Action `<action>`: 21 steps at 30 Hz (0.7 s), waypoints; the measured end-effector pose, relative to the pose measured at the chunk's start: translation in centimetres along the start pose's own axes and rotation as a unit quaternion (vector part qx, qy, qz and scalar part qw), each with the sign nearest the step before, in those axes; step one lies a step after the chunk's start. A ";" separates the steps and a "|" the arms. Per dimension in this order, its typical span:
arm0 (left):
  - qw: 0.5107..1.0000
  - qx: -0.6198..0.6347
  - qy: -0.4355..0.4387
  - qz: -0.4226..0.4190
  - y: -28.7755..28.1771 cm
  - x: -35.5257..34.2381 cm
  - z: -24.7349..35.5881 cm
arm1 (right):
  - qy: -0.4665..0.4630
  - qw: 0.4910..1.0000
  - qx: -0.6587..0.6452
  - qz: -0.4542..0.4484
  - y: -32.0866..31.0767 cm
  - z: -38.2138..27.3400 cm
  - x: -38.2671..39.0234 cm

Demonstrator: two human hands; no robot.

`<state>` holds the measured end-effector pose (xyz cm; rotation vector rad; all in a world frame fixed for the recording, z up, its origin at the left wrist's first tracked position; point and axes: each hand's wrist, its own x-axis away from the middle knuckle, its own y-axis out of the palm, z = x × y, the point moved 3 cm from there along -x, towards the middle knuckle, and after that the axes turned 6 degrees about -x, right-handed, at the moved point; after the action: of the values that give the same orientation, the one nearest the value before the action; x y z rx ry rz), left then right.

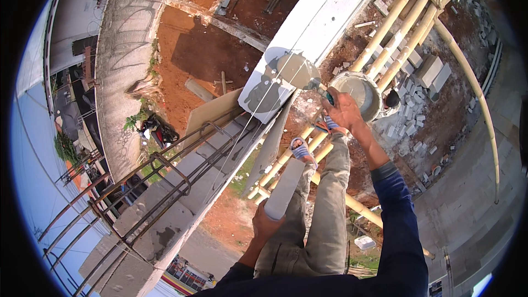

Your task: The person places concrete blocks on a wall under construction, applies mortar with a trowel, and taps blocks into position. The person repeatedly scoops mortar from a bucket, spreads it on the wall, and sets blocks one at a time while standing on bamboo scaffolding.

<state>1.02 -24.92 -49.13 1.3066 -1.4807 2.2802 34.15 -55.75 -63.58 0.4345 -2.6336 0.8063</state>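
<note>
My right hand [347, 113] is closed round the green handle of a trowel [297, 70]. Its broad grey blade lies over the end of the white block wall [314, 17], where wet grey mortar [262, 94] is smeared in patches. Lower down, my left hand [266, 224] grips a narrow pale grey block [286, 188] by its near end, holding it in front of my legs. Just right of my right hand stands a round bucket [358, 91] with grey mortar in it. A thin string [246, 125] stretches along the wall, passing over the mortared end.
My sandalled feet [301, 149] stand on bamboo poles [270, 178] high above the ground. Tied steel reinforcing bars [159, 159] run along the lower wall section at left. More bamboo poles [408, 22] extend to the upper right, with broken blocks [406, 111] scattered below.
</note>
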 end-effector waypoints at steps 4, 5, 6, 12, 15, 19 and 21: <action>1.000 -0.015 0.010 -0.003 0.0 0.1 0.4 | -0.078 0.995 0.056 -0.001 2.4 -1.7 -5.1; 1.000 -0.013 0.010 -0.006 0.0 0.0 0.3 | -0.078 0.993 0.085 0.020 2.4 -1.7 -5.9; 1.000 -0.014 0.008 0.001 0.0 0.2 0.2 | -0.080 0.992 0.082 0.052 2.3 -1.7 -6.6; 1.000 -0.026 -0.007 0.009 -0.4 0.4 0.1 | -0.072 0.978 0.107 0.166 0.0 -1.2 -9.0; 1.000 -0.024 -0.002 0.005 -0.5 0.2 -0.3 | -0.035 0.971 0.156 0.177 -0.6 0.1 -9.8; 1.000 -0.018 0.003 0.011 -0.2 0.5 -0.6 | -0.041 0.964 0.169 0.202 -1.3 -0.1 -10.1; 1.000 -0.022 0.000 0.012 -0.1 0.6 -0.2 | -0.050 0.953 0.200 0.223 -1.4 0.5 -10.5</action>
<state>0.56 -24.87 -48.63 1.2846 -1.5457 2.2496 43.96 -55.21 -67.63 -0.0376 -2.6941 1.5107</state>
